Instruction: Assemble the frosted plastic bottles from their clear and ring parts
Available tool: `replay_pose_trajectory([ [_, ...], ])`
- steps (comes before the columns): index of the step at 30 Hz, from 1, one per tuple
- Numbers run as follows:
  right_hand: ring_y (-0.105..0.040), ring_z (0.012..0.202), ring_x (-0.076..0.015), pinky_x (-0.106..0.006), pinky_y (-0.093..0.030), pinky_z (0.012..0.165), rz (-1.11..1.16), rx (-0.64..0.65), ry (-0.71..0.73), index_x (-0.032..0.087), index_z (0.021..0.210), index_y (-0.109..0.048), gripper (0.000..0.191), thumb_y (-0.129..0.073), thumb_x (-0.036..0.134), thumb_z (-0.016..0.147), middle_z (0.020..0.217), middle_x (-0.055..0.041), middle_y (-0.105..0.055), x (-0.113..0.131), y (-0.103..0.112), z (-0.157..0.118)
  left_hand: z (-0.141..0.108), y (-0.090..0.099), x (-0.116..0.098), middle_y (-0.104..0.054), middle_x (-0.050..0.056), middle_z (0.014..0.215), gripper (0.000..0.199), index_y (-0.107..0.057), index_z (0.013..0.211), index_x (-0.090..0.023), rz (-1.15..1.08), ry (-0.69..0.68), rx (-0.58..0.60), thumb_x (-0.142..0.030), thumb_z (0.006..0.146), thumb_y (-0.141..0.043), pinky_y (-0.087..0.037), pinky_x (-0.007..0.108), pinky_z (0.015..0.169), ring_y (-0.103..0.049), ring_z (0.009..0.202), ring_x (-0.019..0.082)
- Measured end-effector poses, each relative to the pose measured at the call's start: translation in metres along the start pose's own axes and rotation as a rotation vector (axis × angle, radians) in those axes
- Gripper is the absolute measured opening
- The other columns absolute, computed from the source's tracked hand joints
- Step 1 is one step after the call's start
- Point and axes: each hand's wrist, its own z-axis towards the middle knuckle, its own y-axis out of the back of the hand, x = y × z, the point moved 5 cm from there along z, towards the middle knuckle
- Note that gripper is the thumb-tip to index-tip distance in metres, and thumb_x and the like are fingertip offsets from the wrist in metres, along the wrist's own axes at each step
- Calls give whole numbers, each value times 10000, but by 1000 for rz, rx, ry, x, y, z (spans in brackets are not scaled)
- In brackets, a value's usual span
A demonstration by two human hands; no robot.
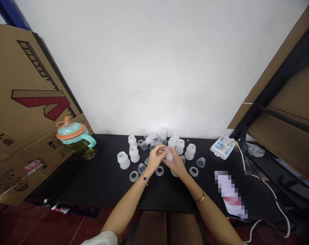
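Above the middle of the black table my left hand [155, 158] and my right hand [176, 164] meet around a small whitish bottle [170, 156] with a clear top. Both are closed on it, the left fingers at the clear top and the right ones round its side. Partly hidden beneath the hands is more white plastic. Close by lie a translucent ring [159, 170] and a clear dome cap [141, 167]. White wide-necked bottles stand on either side, one on the left [123, 160] and one on the right [190, 151].
Several more bottles, rings and caps lie toward the white wall [164, 68]. A large drink jug [78, 139] stands at the left beside a cardboard box [21, 102]. On the right are a power strip [223, 147], a white cable [268, 190] and a phone [230, 195] with a blurred screen.
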Motion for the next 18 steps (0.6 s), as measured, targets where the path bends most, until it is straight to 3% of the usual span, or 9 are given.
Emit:
replay_pose_trajectory([
  [18, -674, 1113, -287, -407, -525, 923, 11, -1, 9, 231, 1348, -488, 583, -709, 414, 841, 1271, -94, -672, 4, 1, 0, 2, 2, 2, -732, 68, 982, 348, -733, 988, -177, 5, 28, 23, -412, 742, -807, -535, 270, 715, -667, 746, 159],
])
